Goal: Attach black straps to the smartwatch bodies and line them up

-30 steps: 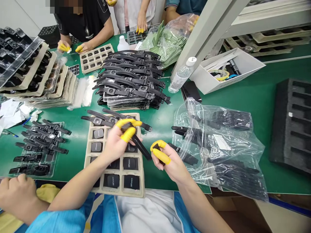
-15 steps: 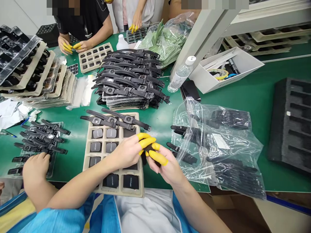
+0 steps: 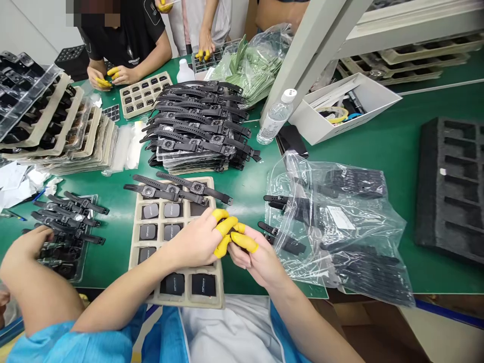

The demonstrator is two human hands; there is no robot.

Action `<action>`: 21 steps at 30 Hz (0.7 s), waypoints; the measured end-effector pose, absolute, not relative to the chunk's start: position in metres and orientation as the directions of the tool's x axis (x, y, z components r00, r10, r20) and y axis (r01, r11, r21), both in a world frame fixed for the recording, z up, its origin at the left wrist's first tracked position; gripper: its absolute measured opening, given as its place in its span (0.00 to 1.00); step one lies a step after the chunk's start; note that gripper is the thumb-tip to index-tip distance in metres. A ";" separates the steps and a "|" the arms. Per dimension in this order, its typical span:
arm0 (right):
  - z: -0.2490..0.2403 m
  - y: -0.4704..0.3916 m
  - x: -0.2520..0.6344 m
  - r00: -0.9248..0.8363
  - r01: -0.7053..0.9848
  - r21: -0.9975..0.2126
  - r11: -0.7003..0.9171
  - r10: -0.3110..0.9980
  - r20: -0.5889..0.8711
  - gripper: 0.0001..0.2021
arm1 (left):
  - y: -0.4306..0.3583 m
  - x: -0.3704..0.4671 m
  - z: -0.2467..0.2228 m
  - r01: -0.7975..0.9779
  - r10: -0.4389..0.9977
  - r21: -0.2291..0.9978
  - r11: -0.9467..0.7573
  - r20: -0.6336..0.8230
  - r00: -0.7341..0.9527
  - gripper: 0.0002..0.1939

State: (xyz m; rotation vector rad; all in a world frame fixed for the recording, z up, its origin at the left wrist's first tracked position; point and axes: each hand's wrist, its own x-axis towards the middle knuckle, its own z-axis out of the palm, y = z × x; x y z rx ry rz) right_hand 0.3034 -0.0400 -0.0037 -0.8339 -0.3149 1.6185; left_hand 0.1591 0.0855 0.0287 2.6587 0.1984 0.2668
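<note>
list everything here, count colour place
table: one, green, throughout
front tray: one, beige, centre
watches: three, black, on front tray
watch pile: one, black, behind front tray
watch tray: one, clear, left
tray stack: one, beige, left
papers: several, white, left
bags: some, clear, right
foam block: one, black, right
box: one, white, back
bottles: two, clear/white, back
sheets: many, green, back
people: several, mixed clothing, back/left
held piece: one, dark, between hands
left hand: one, yellow fingertips, centre
right hand: one, yellow fingertips, centre

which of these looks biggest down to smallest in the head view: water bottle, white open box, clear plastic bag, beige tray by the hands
1. Clear plastic bag
2. Beige tray, partly hidden by the arm
3. White open box
4. Water bottle
</note>
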 end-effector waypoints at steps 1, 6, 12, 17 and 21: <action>-0.004 -0.040 0.303 -0.013 -0.734 -0.633 -0.244 0.938 -0.347 0.16 | 0.085 0.159 0.029 0.097 0.168 0.424 -0.901 0.134 0.977 0.22; -0.005 -0.043 0.302 0.003 -0.675 -0.698 -0.238 0.946 -0.325 0.17 | 0.088 0.157 0.031 0.055 0.139 0.484 -0.874 0.140 0.980 0.21; -0.008 -0.048 0.307 0.172 -0.463 -0.881 -0.096 0.965 -0.196 0.17 | 0.087 0.155 0.037 0.036 0.191 0.658 -0.752 0.166 0.967 0.29; -0.004 -0.047 0.332 0.204 0.181 -0.983 -0.013 0.979 0.024 0.12 | 0.103 0.140 0.064 0.185 0.275 0.467 -0.864 0.133 0.952 0.30; 0.001 -0.042 0.349 0.153 0.465 -0.885 0.000 0.985 0.080 0.12 | 0.132 0.121 0.089 0.325 0.348 0.259 -0.910 0.047 0.936 0.21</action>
